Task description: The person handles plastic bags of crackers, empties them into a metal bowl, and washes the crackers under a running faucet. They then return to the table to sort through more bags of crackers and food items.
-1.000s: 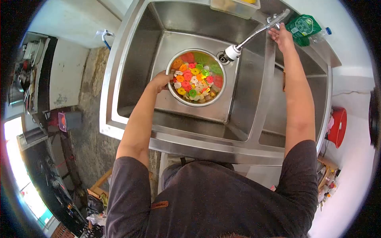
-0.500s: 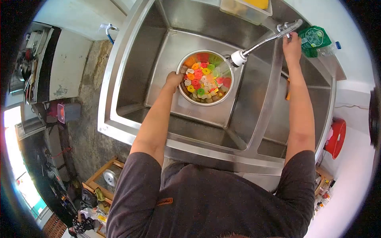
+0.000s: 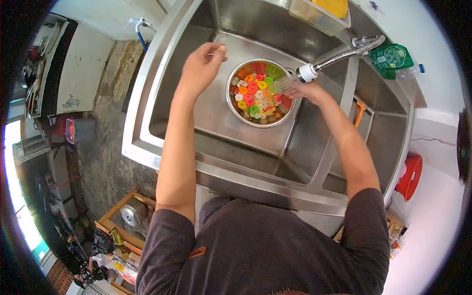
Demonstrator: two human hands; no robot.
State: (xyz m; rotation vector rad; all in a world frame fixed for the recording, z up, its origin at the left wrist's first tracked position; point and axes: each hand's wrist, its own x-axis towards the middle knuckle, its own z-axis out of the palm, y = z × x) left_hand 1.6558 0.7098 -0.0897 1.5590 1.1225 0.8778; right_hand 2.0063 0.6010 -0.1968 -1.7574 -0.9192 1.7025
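A round metal bowl (image 3: pixel 236 116) stands in the large sink basin (image 3: pixel 209 120). It holds many small ring- and flower-shaped pieces (image 3: pixel 252 88) in red, orange, yellow, green and white. From the white-tipped flexible faucet (image 3: pixel 308 73), water streams into the bowl's right side. My right hand (image 3: pixel 301 91), slightly blurred, reaches under the faucet head at the bowl's right rim, fingers stretched out toward the stream. My left hand (image 3: pixel 203 65) is raised to the left of the bowl, apart from it, with fingers loosely bent, thumb apart and nothing in it.
A clear plastic container (image 3: pixel 319 18) with something yellow sits at the sink's back edge. Beside the faucet base lies a green pouch (image 3: pixel 392 56). An orange-handled object (image 3: pixel 360 113) rests in the smaller right basin, and a red basin (image 3: pixel 409 177) is beyond the sink.
My left hand has let go of the bowl's rim and lifted away. My right hand has left the faucet's base and moved left to the bowl, where water now runs.
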